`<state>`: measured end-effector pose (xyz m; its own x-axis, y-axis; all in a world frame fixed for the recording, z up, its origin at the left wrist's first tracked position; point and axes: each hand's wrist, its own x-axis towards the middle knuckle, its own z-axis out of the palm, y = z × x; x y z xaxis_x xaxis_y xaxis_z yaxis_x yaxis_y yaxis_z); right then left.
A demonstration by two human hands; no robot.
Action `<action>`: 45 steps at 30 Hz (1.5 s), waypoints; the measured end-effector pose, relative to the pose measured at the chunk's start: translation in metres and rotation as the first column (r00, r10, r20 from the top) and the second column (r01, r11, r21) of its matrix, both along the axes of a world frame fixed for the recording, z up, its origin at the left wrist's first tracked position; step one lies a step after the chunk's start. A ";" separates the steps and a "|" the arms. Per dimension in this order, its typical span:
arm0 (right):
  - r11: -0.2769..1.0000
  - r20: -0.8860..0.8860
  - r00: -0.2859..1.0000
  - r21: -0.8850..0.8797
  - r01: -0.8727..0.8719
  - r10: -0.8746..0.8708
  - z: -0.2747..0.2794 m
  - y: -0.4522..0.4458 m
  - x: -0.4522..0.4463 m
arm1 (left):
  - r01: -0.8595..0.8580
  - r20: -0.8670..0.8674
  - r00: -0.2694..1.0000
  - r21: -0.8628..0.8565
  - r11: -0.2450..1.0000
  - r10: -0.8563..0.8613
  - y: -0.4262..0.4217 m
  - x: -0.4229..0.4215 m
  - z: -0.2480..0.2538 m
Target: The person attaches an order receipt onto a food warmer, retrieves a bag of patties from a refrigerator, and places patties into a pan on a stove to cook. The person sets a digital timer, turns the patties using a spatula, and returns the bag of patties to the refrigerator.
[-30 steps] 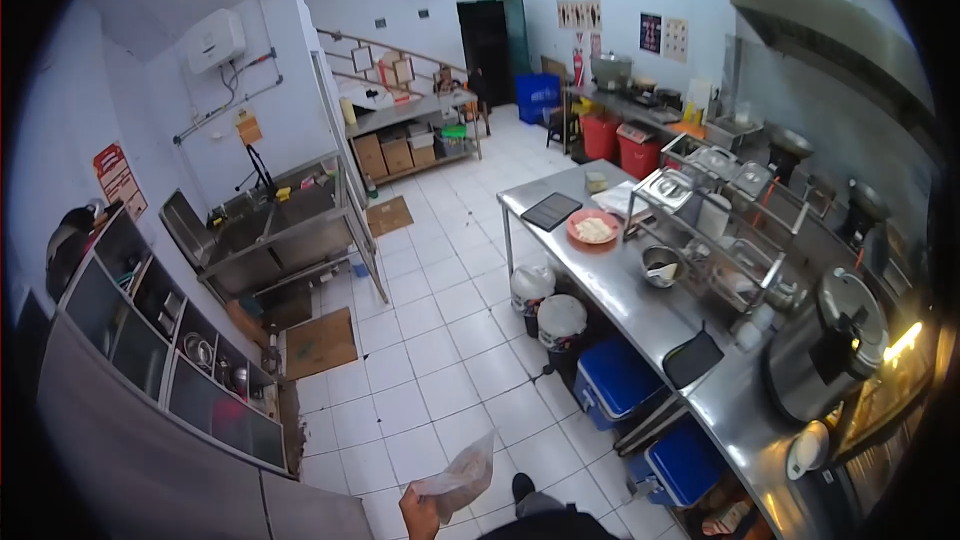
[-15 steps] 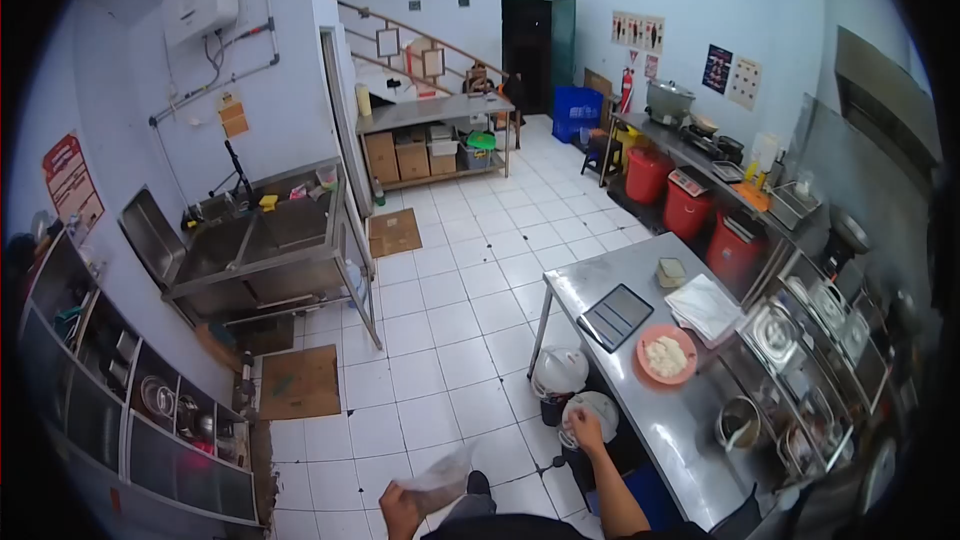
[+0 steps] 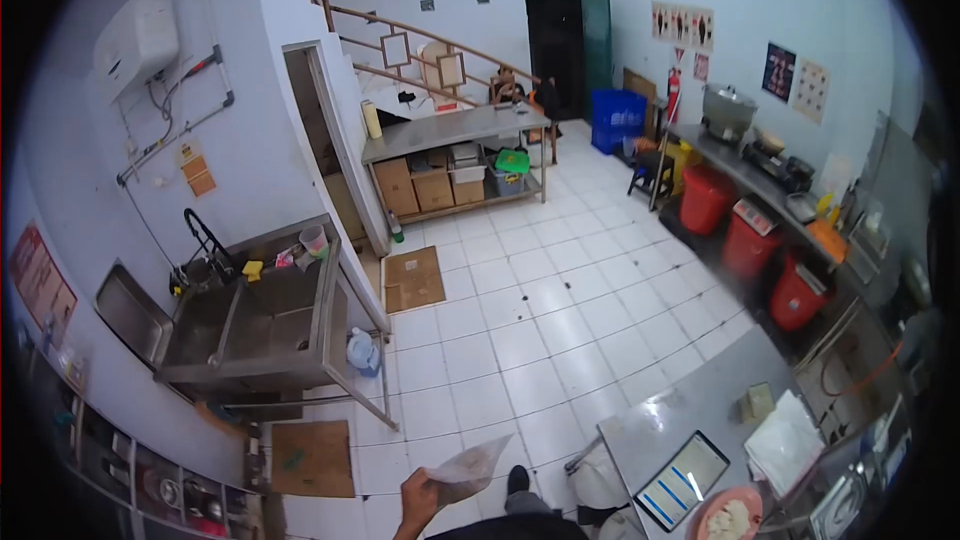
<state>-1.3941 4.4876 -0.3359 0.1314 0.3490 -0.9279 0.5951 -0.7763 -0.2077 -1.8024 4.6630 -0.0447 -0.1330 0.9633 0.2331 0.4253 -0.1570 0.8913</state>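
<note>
My left hand (image 3: 419,496) is closed on the near end of a thin translucent plastic bag (image 3: 472,464), which sticks out to the right above the floor. What is inside the bag, if anything, I cannot make out. My right hand is out of the picture. At the lower right, a steel table (image 3: 668,385) holds a tablet (image 3: 683,480) with a lit screen. Beside the tablet lies a pink bowl (image 3: 750,496) with white food in it. A stack of white sheets (image 3: 785,443) and a small pale block-like container (image 3: 757,402) are farther back.
A two-basin steel sink (image 3: 240,325) stands on the left, with a cardboard mat (image 3: 312,458) below. White tiled floor (image 3: 530,340) runs toward a back table (image 3: 455,130) and dark doorway (image 3: 556,50). Red bins (image 3: 707,202) line the right counter. A person (image 3: 543,98) is near the stairs.
The view has swung left and forward, so the table sits lower right. My right hand has left the picture. My left hand still holds the plastic bag, now slightly higher.
</note>
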 end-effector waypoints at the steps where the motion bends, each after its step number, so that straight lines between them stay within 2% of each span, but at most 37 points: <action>1: 0.996 -0.037 0.997 0.061 -0.058 0.061 -0.009 0.050 -0.007 | -0.023 0.001 1.000 -0.059 0.998 0.023 0.027 0.006 0.008; 3: 0.929 -0.080 0.963 0.298 -0.221 0.255 -0.018 0.165 -0.018 | -0.060 -0.017 0.998 -0.037 0.997 0.059 0.092 0.009 0.008; 5: 0.714 -0.102 0.891 0.641 -0.282 0.443 -0.011 0.290 -0.031 | -0.115 -0.011 0.993 -0.061 0.992 0.114 0.142 0.017 0.020; 6: 0.896 -0.196 0.974 0.445 -0.015 0.114 0.137 0.360 -0.054 | -0.112 -0.006 0.994 -0.051 0.992 0.111 0.175 0.022 0.021; 7: 0.720 -0.399 0.897 0.678 0.148 0.191 0.113 0.423 -0.055 | -0.106 -0.030 0.994 -0.033 0.994 0.105 0.205 0.026 0.018; 8: 0.751 -0.695 0.714 0.516 0.412 0.086 0.228 0.471 -0.069 | -0.098 -0.057 0.994 -0.022 0.995 0.097 0.233 0.032 0.014; 9: 0.804 -0.803 0.563 0.458 0.379 0.192 0.302 0.515 -0.069 | -0.086 -0.061 0.995 -0.028 0.996 0.084 0.261 0.042 0.012; 10: 0.836 -0.895 0.328 0.414 0.360 0.302 0.346 0.553 -0.069 | -0.067 -0.035 0.997 -0.013 0.998 0.067 0.295 0.053 0.011; 12: 0.836 -0.870 -0.074 0.441 0.327 0.488 0.457 0.590 -0.069 | 0.004 0.003 1.000 -0.031 1.000 -0.004 0.368 0.073 0.002; 14: 0.799 -0.621 -0.503 0.478 0.364 0.601 0.561 0.606 -0.073 | 0.114 -0.089 0.990 0.042 0.993 -0.110 0.440 0.095 -0.006; 15: 0.764 -0.494 -0.596 0.523 0.378 0.633 0.596 0.622 -0.065 | 0.116 -0.210 0.971 -0.006 0.993 -0.115 0.488 0.104 -0.015; 16: 0.751 -0.464 -0.606 0.529 0.395 0.645 0.609 0.640 -0.055 | 0.105 -0.326 0.936 -0.105 0.989 -0.134 0.503 0.114 -0.022; 17: 0.738 -0.438 -0.611 0.532 0.416 0.660 0.623 0.660 -0.043 | 0.250 -0.192 0.946 -0.078 0.965 -0.261 0.540 0.136 0.004; 18: 0.715 -0.416 -0.601 0.549 0.432 0.682 0.633 0.684 -0.030 | 0.303 -0.203 0.928 -0.073 0.950 -0.311 0.575 0.155 0.011; 20: 0.664 -0.388 -0.558 0.585 0.467 0.734 0.638 0.722 0.000 | 0.395 0.044 0.918 -0.026 0.918 -0.393 0.641 0.199 0.030; 24: 0.572 -0.398 -0.412 0.612 0.546 0.819 0.632 0.795 0.071 | 0.569 0.017 0.822 -0.030 0.821 -0.569 0.765 0.296 0.045; 26: 0.532 -0.390 -0.362 0.616 0.581 0.847 0.623 0.827 0.114 | 0.622 0.030 0.783 -0.042 0.782 -0.622 0.812 0.340 0.028; 27: 0.515 -0.382 -0.346 0.617 0.595 0.857 0.619 0.844 0.134 | 0.635 -0.040 0.771 -0.029 0.772 -0.635 0.831 0.364 0.021; 28: 0.491 -0.367 -0.327 0.620 0.612 0.871 0.617 0.860 0.160 | 0.651 -0.122 0.753 -0.012 0.759 -0.647 0.853 0.389 0.018; 29: 0.458 -0.344 -0.304 0.621 0.636 0.889 0.617 0.874 0.186 | 0.660 -0.130 0.751 0.106 0.744 -0.648 0.871 0.418 0.010; 30: 0.430 -0.329 -0.281 0.607 0.669 0.902 0.616 0.888 0.214 | 0.647 -0.056 0.762 0.012 0.762 -0.646 0.885 0.444 0.004; 32: 0.374 -0.307 -0.228 0.604 0.704 0.924 0.616 0.915 0.265 | 0.622 -0.012 0.783 -0.012 0.783 -0.622 0.909 0.502 0.000; 33: 0.343 -0.300 -0.192 0.612 0.713 0.934 0.616 0.929 0.289 | 0.650 -0.014 0.760 0.005 0.760 -0.650 0.931 0.538 0.004; 35: 0.316 -0.304 -0.154 0.606 0.730 0.940 0.622 0.956 0.335 | 0.672 -0.001 0.737 -0.105 0.733 -0.676 0.950 0.584 0.016; 36: 0.298 -0.309 -0.126 0.612 0.733 0.943 0.626 0.968 0.359 | 0.692 0.013 0.719 -0.099 0.715 -0.694 0.960 0.614 0.024; 38: 0.274 -0.329 -0.072 0.622 0.733 0.942 0.628 0.992 0.408 | 0.765 0.023 0.643 -0.053 0.641 -0.766 0.979 0.675 0.034; 42: 0.201 -0.349 0.040 0.625 0.754 0.936 0.623 1.042 0.509 | 0.858 0.026 0.508 -0.098 0.504 -0.861 1.042 0.792 0.003; 44: 0.165 -0.353 0.090 0.628 0.760 0.931 0.620 1.068 0.560 | 0.898 -0.078 0.439 0.030 0.439 -0.895 1.072 0.859 -0.026; 45: 0.150 -0.351 0.105 0.625 0.766 0.930 0.622 1.080 0.586 | 0.916 -0.077 0.402 0.059 0.398 -0.913 1.088 0.889 -0.034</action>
